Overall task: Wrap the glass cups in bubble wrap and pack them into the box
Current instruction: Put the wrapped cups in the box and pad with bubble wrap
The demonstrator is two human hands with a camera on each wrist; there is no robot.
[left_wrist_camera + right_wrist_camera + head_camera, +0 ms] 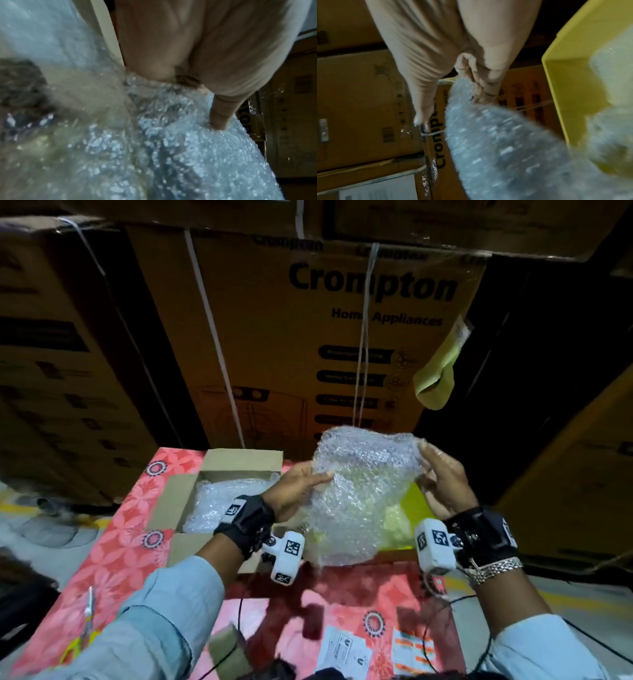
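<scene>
Nearest are pale blue sleeves (164, 604) over the red flowered table (113, 546). At left the open box (178, 494) on the table holds a bubble-wrapped bundle (219, 501). The left hand (294, 487) holds the left edge of a raised bubble wrap sheet (359, 494), thumb on its front, the other fingers hidden behind it. The right hand (445, 484) pinches the sheet's upper right edge with curled fingers. A yellow bin (411, 501) shows behind the sheet. No cup can be made out. Crompton cartons (308, 337) stand behind.
</scene>
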